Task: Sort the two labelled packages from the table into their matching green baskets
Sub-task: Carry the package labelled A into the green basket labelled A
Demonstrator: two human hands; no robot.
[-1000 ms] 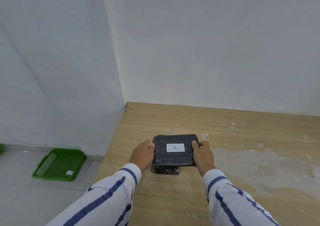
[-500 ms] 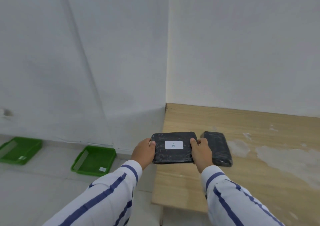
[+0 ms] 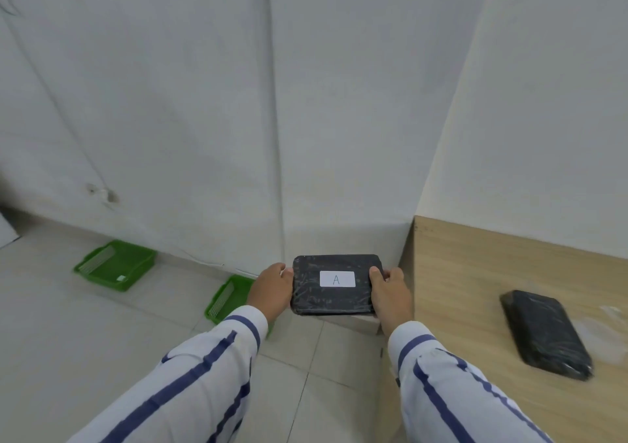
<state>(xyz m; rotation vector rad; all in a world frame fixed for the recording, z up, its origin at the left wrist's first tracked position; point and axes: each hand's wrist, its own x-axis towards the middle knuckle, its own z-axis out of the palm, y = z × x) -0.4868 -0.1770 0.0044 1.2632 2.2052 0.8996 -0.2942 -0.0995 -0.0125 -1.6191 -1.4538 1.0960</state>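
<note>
Package A (image 3: 334,284), black-wrapped with a white label, sits level off the tabletop (image 3: 475,289) edge. Left hand (image 3: 272,291) and right hand (image 3: 390,295) clamp its short sides, near a green basket (image 3: 224,298).

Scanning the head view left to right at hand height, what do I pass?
Far green basket → near green basket, partly behind the left sleeve → left hand → package labelled A → right hand → table edge → second black package lying on the table.
</note>
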